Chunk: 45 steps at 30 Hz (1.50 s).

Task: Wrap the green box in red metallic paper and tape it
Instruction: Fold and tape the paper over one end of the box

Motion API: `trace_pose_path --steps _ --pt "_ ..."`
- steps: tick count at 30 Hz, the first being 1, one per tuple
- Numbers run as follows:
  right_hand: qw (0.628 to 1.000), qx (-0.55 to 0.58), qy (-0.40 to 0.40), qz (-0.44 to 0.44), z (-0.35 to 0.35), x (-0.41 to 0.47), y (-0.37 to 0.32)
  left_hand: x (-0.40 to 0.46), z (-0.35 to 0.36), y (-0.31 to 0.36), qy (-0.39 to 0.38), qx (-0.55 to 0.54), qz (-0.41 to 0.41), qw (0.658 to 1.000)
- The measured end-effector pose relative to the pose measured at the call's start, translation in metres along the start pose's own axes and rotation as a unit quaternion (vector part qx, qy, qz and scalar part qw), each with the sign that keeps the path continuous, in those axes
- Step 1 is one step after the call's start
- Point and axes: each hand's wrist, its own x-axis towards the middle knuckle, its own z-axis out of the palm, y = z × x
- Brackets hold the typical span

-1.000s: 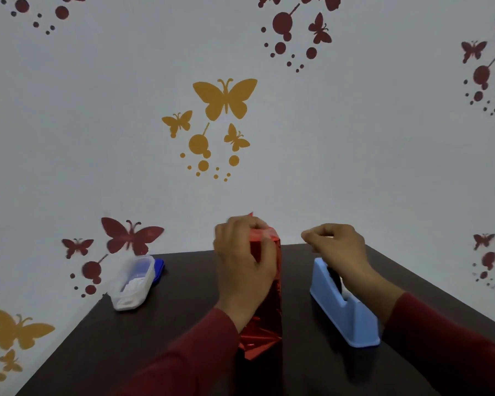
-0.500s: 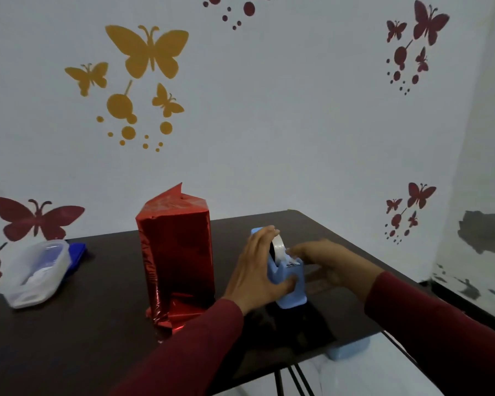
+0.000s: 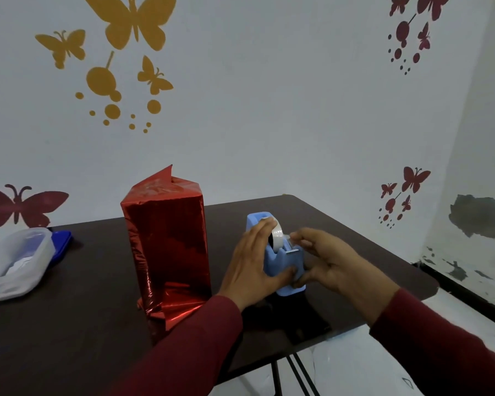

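The box stands upright on the dark table (image 3: 355,252), covered in red metallic paper (image 3: 166,238); no green shows. The paper's top end sticks up in a loose point and its bottom flaps splay out on the table. Neither hand touches it. To its right sits a light blue tape dispenser (image 3: 283,261) with a white roll. My left hand (image 3: 252,261) holds the dispenser, fingers lying against its left side and the roll, thumb round its front. My right hand (image 3: 326,258) is at the dispenser's right side, its curled fingertips at the tape just behind the cutter.
A clear plastic container (image 3: 17,261) lies at the table's left with a blue lid (image 3: 62,241) behind it. The table's right corner and front edge are close to the dispenser, with metal legs below. A wall with butterfly stickers stands behind.
My left hand left the top of the wrapped box and went to the dispenser. My right hand dropped from above the dispenser to its tape. The view swung right.
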Motion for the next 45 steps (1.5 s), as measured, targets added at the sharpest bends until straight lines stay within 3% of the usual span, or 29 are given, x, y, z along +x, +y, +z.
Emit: trace_pose_path --steps 4,8,12,16,20,24,31,35,39,45 --pt "0.998 0.034 0.041 -0.042 -0.004 -0.013 0.022 -0.001 0.004 -0.005 -0.011 0.0 0.003 1.0" --pt "0.998 0.035 0.021 -0.054 -0.007 -0.021 0.03 -0.002 0.005 -0.008 -0.034 0.003 -0.009 0.999" --pt "0.992 -0.033 -0.013 -0.122 -0.014 -0.024 0.033 -0.004 0.004 -0.011 -0.048 -0.015 -0.009 0.999" --pt "0.967 -0.184 -0.025 -0.172 -0.028 -0.021 0.04 -0.004 0.004 -0.017 -0.054 -0.033 -0.004 0.998" --pt "0.978 -0.118 -0.066 -0.159 -0.046 -0.019 0.054 -0.006 0.003 -0.013 0.0 -0.045 0.012 0.999" --pt "0.98 -0.055 -0.04 -0.189 -0.048 -0.03 0.05 -0.001 -0.011 0.016 0.1 -0.053 0.037 0.993" --pt "0.963 -0.056 -0.049 -0.26 -0.036 -0.046 0.025 0.017 -0.046 0.064 -0.06 -0.097 -0.02 0.993" --pt "0.969 -0.049 -0.067 -0.234 -0.022 -0.051 0.012 0.019 -0.069 0.072 -0.026 -0.13 -0.034 0.991" --pt "0.978 0.026 -0.09 -0.187 -0.011 -0.06 -0.004 0.018 -0.097 0.078 0.045 -0.136 -0.049 0.988" --pt "0.948 -0.097 -0.167 -0.253 0.034 -0.078 -0.031 0.012 -0.145 0.081 0.076 -0.102 -0.054 0.99"
